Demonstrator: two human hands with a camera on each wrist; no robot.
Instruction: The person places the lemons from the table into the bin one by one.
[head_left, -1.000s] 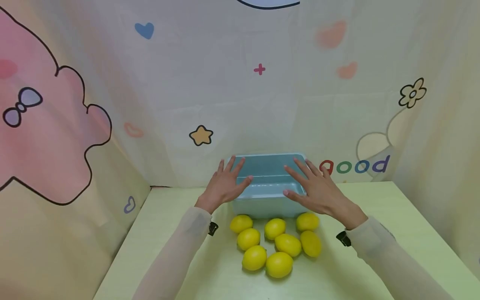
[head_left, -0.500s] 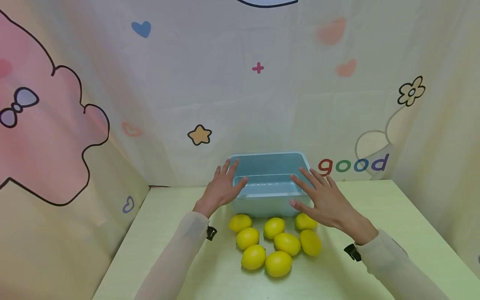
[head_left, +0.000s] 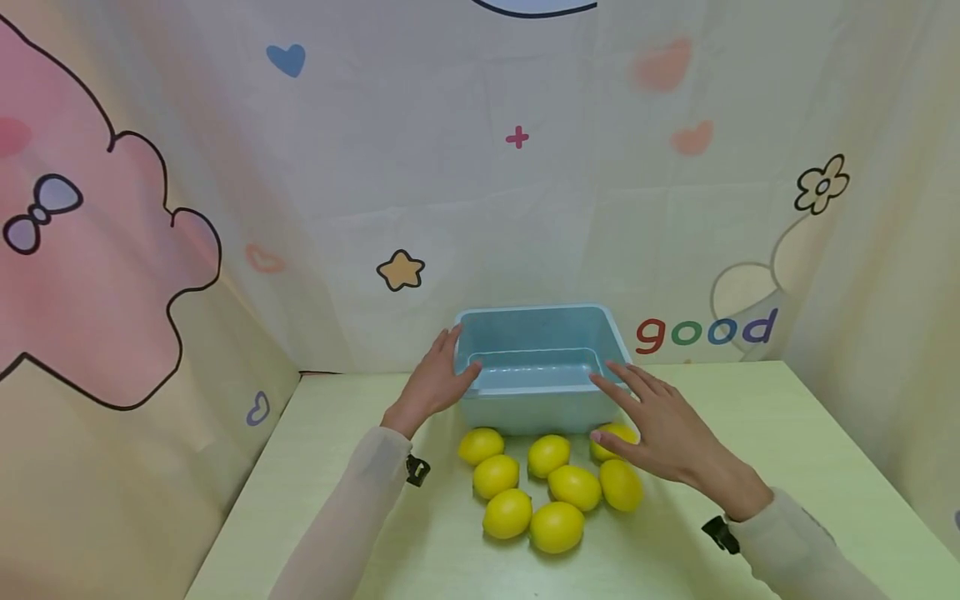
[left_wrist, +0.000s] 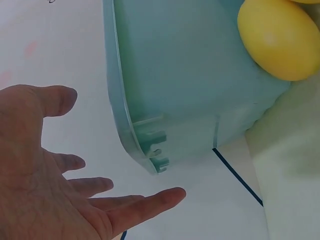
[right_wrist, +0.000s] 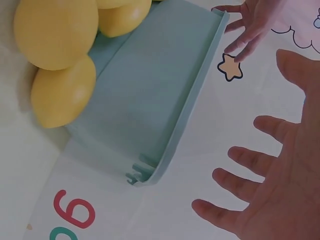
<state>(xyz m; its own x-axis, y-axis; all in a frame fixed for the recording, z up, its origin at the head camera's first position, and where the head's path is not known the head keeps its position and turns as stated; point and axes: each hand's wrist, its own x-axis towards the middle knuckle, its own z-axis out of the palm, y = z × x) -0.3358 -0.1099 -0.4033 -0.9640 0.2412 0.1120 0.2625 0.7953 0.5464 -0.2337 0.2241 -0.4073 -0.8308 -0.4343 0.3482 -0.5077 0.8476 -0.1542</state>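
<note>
A light blue plastic bin (head_left: pixel 540 414) stands on the table against the back curtain, with no contents showing inside. Several yellow lemons (head_left: pixel 557 527) lie in a loose cluster just in front of it. My left hand (head_left: pixel 433 382) is at the bin's left rim, fingers extended and thumb apart. In the left wrist view that hand (left_wrist: pixel 45 185) holds nothing beside the bin's corner. My right hand (head_left: pixel 667 429), fingers spread, hovers by the right front corner, partly covering the far right lemon (head_left: pixel 621 432). The right wrist view shows this hand (right_wrist: pixel 285 175) holding nothing.
The pale table (head_left: pixel 330 483) reaches back to a curtain (head_left: pixel 480 200) printed with hearts, a star and the word "good". Black clasps (head_left: pixel 722 535) hang at both sleeve cuffs.
Both hands have drawn back from over the bin and spread apart. The right moved right and toward me, the left slightly left. Bin and lemons stay in place.
</note>
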